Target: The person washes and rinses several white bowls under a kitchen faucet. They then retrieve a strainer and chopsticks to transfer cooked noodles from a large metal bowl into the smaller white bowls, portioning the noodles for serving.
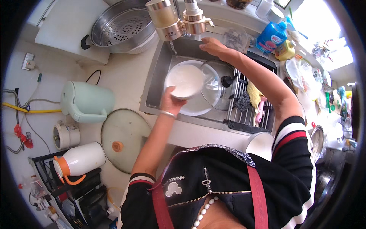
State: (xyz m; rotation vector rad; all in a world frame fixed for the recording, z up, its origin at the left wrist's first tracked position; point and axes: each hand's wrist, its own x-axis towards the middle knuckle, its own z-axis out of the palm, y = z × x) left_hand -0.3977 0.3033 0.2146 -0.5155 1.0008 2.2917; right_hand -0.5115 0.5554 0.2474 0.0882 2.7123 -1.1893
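My left hand [171, 103] grips the near left rim of a white bowl [186, 80], thumb on top. Whether its pale surface is the bare inside or a whitish content, I cannot tell. Beneath the bowl, a round white basin [188, 110] stands in the stainless steel sink [154, 83]. A clear glass lid with a black knob [226, 81] leans in it. Water [173, 48] falls from the faucet's filter [167, 21] at the sink's far left. My right hand [213, 47] is stretched out past the sink's far edge, below the faucet valve [197, 23], holding nothing.
A roll-up drying rack [233, 97] with a dark scrubber [243, 100] and yellow cloth [253, 91] covers the sink's right side. Left stand a steamer pot [123, 27], a mint kettle [85, 100] and a large glass lid [125, 137]. A blue detergent bottle [271, 35] stands far right.
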